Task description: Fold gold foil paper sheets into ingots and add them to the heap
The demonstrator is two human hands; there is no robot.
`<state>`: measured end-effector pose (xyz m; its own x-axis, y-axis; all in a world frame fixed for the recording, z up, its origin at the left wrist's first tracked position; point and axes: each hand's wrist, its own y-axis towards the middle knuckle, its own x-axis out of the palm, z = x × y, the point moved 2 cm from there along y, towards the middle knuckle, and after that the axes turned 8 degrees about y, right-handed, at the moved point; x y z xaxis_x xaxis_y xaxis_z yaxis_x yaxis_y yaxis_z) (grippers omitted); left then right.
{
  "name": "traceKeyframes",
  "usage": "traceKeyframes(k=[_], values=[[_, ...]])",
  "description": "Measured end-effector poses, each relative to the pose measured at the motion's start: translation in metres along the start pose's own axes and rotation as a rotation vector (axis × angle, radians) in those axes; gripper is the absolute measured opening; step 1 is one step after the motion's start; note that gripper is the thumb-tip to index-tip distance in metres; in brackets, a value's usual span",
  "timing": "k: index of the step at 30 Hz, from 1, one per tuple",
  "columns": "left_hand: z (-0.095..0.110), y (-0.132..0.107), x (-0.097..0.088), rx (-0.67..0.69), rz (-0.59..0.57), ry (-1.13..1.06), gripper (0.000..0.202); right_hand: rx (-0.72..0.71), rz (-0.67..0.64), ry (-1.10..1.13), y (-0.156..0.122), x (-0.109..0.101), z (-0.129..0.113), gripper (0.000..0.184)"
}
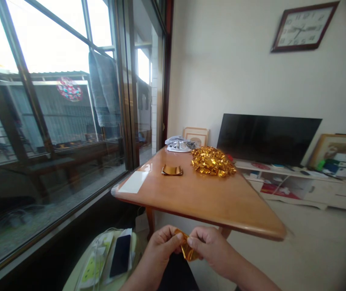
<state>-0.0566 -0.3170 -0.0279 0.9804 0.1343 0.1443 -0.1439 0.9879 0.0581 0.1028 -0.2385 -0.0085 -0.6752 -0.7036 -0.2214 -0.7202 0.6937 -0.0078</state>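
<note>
A wall clock [304,27] is hung far right above a dark television [266,139]. A phone [120,255] is laid near left, below the surface [215,202], and a towel [103,87] is hung outside the window [39,40].

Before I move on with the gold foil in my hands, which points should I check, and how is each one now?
1. Grip: left hand and right hand both pinch the gold foil piece: ok.
2. Foil apart from the table: held below its near edge: ok.
3. Bare wood in front of the pile of gold pieces: ok.
4. Flat gold sheets lie on the table: ok.
5. Creases neat: the hands hide them: cannot tell.
</note>
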Motion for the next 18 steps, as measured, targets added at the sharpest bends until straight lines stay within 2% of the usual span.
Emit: traceKeyframes(k=[6, 11, 18], values=[[-0.003, 0.003, -0.002, -0.015, 0.011, -0.037, 0.035, -0.01, -0.034, 0.008, -0.001, 0.0, -0.005, 0.035], [-0.013, 0.007, -0.003, -0.016, 0.023, -0.092, 0.037, -0.027, -0.054, -0.012, -0.001, 0.0, -0.007, 0.045], [-0.012, 0.014, -0.004, 0.05, 0.018, -0.022, 0.036, -0.032, -0.05, -0.074, 0.005, -0.005, 0.014, 0.051]])
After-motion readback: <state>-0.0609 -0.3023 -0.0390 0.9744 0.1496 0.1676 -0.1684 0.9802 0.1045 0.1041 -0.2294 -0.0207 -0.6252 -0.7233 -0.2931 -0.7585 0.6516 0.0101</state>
